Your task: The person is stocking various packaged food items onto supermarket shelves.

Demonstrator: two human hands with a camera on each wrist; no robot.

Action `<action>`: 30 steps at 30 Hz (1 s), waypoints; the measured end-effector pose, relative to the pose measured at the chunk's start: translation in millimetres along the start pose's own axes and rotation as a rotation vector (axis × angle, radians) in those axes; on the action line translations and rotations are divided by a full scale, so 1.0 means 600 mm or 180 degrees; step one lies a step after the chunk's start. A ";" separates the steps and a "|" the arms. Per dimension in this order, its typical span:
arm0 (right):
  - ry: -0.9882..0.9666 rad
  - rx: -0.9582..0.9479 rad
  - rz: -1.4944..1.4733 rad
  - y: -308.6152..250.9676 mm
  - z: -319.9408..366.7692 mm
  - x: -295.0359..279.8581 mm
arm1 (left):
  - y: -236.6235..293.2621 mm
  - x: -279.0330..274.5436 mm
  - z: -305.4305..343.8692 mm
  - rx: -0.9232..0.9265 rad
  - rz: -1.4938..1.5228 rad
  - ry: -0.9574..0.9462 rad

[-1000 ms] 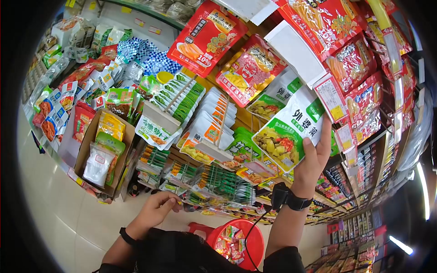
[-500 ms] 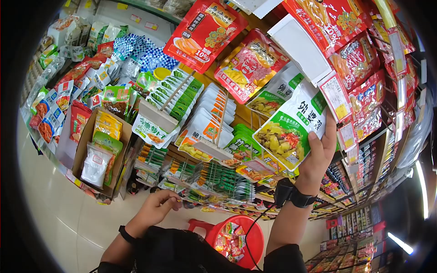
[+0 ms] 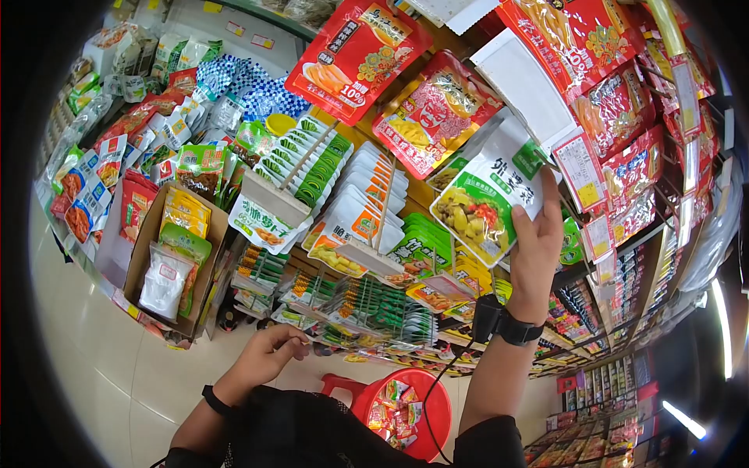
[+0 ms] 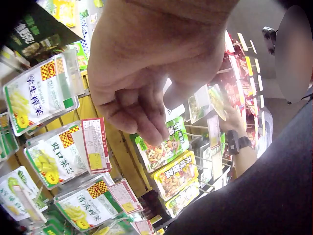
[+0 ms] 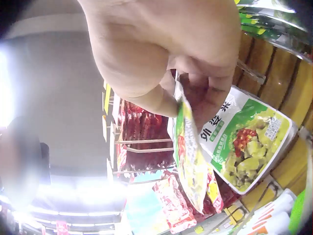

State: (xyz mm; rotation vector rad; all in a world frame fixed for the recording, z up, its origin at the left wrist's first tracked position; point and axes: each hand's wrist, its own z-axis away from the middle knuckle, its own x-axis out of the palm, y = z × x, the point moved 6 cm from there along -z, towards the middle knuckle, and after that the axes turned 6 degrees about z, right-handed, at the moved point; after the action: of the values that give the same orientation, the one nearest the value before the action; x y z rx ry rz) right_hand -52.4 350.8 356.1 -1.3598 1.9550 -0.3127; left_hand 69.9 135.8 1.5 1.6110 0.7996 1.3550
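My right hand [image 3: 538,242] pinches a white and green pouch of pickled vegetables [image 3: 472,207] by its side edge, thumb on the front. In the right wrist view the held pouch [image 5: 188,152] appears nearly edge-on, with the fingers behind it. A matching pouch [image 5: 249,139] hangs behind it against yellow slats. In the head view the held pouch overlaps most of that one. My left hand [image 3: 273,355] is low in front of the rack, fingers loosely curled and holding nothing. Hanging pouches [image 4: 164,142] show beyond it in the left wrist view.
Red pouches [image 3: 359,62] hang above, beside a blank white card [image 3: 519,86] and a price tag [image 3: 577,171]. Metal hooks with white pouches [image 3: 355,210] project at centre. A cardboard box [image 3: 214,234] of packets stands left; a red tub [image 3: 443,413] holds small packets below.
My right hand has moved the pouch up and in toward the rack, so it covers more of the matching pouch behind. The left hand has stayed about where it was.
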 end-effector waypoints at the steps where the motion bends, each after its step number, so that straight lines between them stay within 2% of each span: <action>1: -0.0048 -0.0018 0.0115 0.008 -0.005 -0.001 | -0.001 0.000 -0.001 0.0012 -0.0013 -0.0012; 8: -0.0190 0.0139 0.0389 0.037 -0.026 0.011 | -0.006 -0.003 -0.003 -0.0009 -0.0049 -0.0037; 11: -0.0368 0.0531 0.0990 0.061 -0.029 0.002 | -0.006 -0.002 -0.004 -0.0003 -0.0057 -0.0081; 16: -0.0451 0.0756 0.0797 0.070 -0.007 -0.014 | -0.020 -0.001 -0.007 0.0006 -0.0073 -0.0113; 21: -0.0553 0.0967 0.0727 0.047 0.064 -0.067 | -0.018 0.009 -0.009 -0.0106 -0.0320 -0.0101; 25: -0.1051 0.1087 0.0512 0.026 0.154 -0.122 | -0.034 0.026 -0.022 -0.0186 -0.0274 -0.0164; 28: -0.2144 0.0702 0.0754 0.010 0.218 -0.162 | -0.040 0.053 -0.034 -0.0194 -0.0439 -0.0309; 30: -0.2157 0.1052 0.0516 0.029 0.274 -0.204 | -0.041 0.079 -0.039 -0.0223 -0.0563 -0.0395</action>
State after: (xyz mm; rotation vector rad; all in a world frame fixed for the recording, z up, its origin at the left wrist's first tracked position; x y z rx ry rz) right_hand 68.5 499.3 281.1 -0.9224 1.3600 -0.0713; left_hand 58.3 192.9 0.6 1.5163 0.7916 1.1348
